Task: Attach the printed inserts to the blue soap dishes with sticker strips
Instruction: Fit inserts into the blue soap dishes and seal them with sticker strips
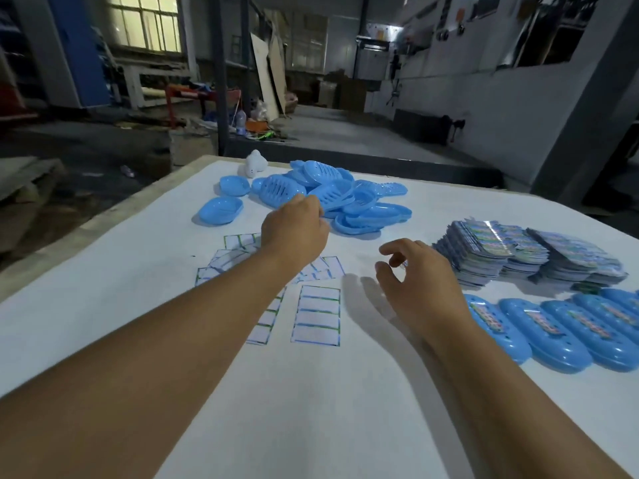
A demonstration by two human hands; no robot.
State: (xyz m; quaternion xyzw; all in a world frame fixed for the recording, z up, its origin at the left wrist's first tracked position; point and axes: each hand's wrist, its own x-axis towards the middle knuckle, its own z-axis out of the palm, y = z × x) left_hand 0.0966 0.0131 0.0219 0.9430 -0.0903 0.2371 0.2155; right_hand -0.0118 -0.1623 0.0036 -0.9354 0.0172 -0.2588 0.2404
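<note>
A person's left hand [294,226] closes its fingers on the heap of blue soap dishes [332,198] just beyond it, apparently to draw one out, while the right hand [418,278] hovers half-open and empty beside the stacked printed inserts [525,254], sticker strips [316,316] lying between both hands.

light blue plastic soap dishes [328,193], some slotted. white tabletop [138,288]. white sticker-strip sheets [316,316] edged green and blue. glossy multicoloured printed inserts [518,250] in stacks. blue finished dishes [553,337] with pink-and-green labels. small white object [256,164].
</note>
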